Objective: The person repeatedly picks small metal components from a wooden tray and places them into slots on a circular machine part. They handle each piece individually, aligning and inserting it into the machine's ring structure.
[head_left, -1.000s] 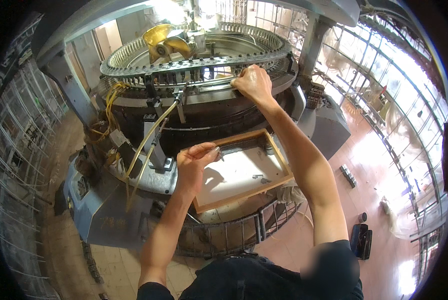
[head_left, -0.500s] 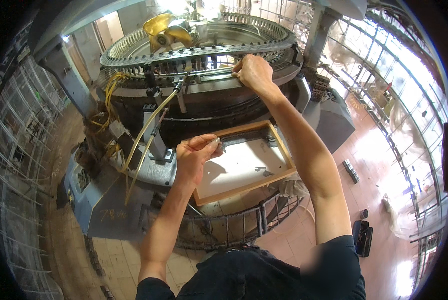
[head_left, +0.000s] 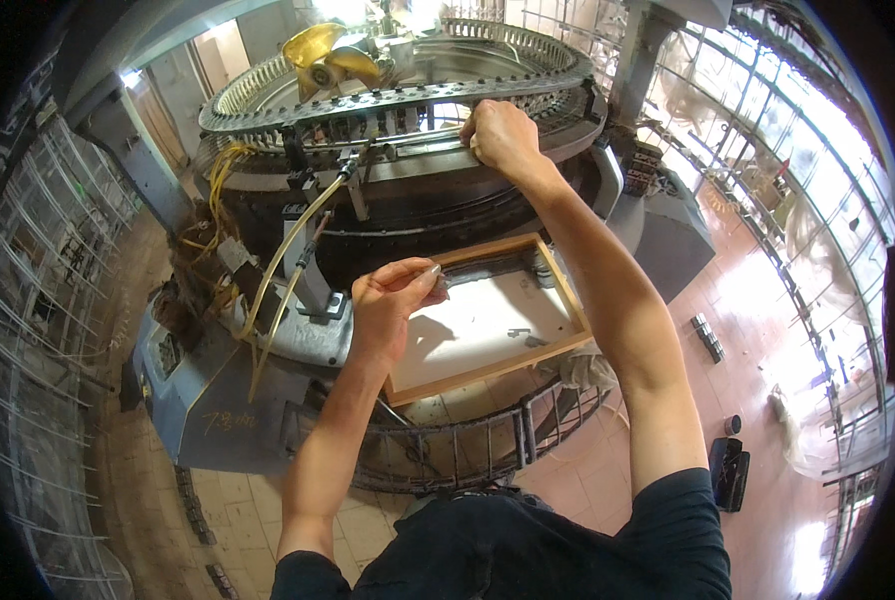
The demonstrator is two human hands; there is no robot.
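Note:
A large circular knitting machine (head_left: 398,110) stands before me, with a ring of metal parts around its top. My right hand (head_left: 503,135) reaches up and grips the ring's front edge. My left hand (head_left: 393,300) is lower, its fingers pinched on a small grey metal piece (head_left: 438,285). Below it lies a shallow wooden-framed tray (head_left: 558,290) with a white bottom and a few small parts (head_left: 523,335) inside.
Yellow hoses (head_left: 278,270) run down the machine's left side. A curved metal guard rail (head_left: 468,445) wraps the base. Wire racks (head_left: 28,300) stand at left. A dark object (head_left: 730,472) lies on the tiled floor at right, near large windows (head_left: 798,150).
My view has tilted so the machine and both hands sit lower in the picture. The right hand stays on the ring; the left hand keeps its pinch above the tray.

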